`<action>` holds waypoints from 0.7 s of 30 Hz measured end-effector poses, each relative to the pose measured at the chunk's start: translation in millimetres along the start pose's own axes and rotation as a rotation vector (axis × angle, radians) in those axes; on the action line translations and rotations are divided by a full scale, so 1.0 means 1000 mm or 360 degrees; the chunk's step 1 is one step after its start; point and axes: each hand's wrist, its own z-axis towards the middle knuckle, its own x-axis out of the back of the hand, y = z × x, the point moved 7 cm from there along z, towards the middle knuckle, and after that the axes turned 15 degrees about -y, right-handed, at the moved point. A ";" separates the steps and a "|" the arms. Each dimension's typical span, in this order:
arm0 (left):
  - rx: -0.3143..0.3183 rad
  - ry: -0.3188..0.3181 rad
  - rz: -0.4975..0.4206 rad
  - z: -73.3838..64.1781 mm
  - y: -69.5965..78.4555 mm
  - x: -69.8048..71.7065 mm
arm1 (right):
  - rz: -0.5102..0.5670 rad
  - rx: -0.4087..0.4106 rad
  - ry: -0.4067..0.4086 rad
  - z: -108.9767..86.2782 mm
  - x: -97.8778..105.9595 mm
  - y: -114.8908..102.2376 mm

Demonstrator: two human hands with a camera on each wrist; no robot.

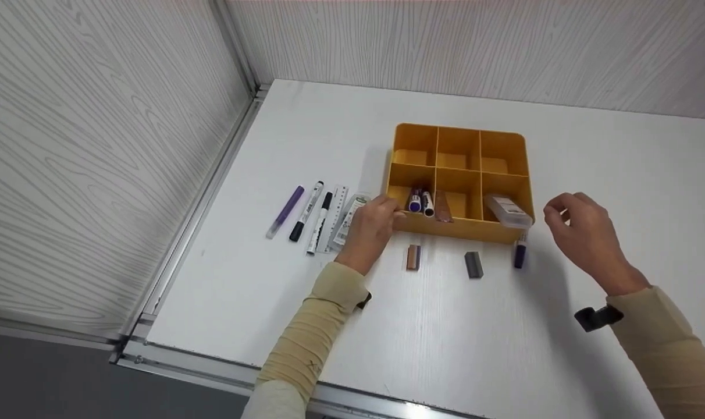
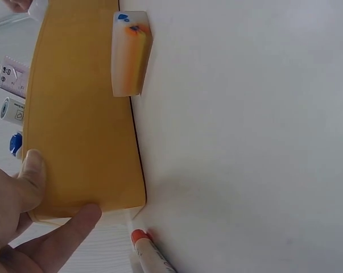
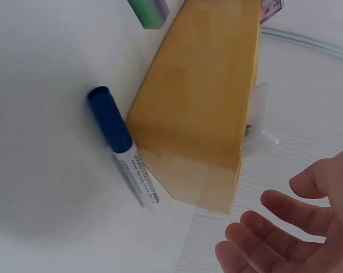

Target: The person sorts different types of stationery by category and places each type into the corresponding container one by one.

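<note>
My left hand (image 1: 371, 230) grips the front left corner of a yellow six-compartment organizer box (image 1: 463, 228). In the left wrist view, its thumb lies at the rim and a finger against the wall (image 2: 80, 114). My right hand (image 1: 585, 238) hovers apart from the box's right side, fingers loosely bent and holding nothing, as the right wrist view also shows. Two markers (image 1: 427, 205) lean in the front left compartment. A reddish translucent ruler (image 1: 442, 206) stands in the front middle one, and a clear plastic case (image 1: 508, 210) tilts in the front right one.
A blue-capped marker (image 3: 110, 119) lies by the box's front right corner. Before the box sit an orange-toned block (image 1: 413, 257) and a grey-looking block (image 1: 473, 265). Left of it lie a purple pen (image 1: 285, 212), black-capped markers (image 1: 308, 210), a clear ruler (image 1: 337, 215) and a clear package (image 1: 355, 208).
</note>
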 end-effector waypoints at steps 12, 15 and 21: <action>-0.0002 0.0024 0.0048 0.000 0.001 0.001 | -0.0069 0.0069 -0.0262 -0.022 -0.050 0.005; -0.0007 0.0010 0.0066 0.000 0.002 0.002 | -0.0070 0.0052 -0.0376 -0.023 -0.062 0.007; -0.0039 -0.0031 0.0036 0.000 0.004 0.004 | -0.0067 0.0039 -0.0463 -0.021 -0.078 0.011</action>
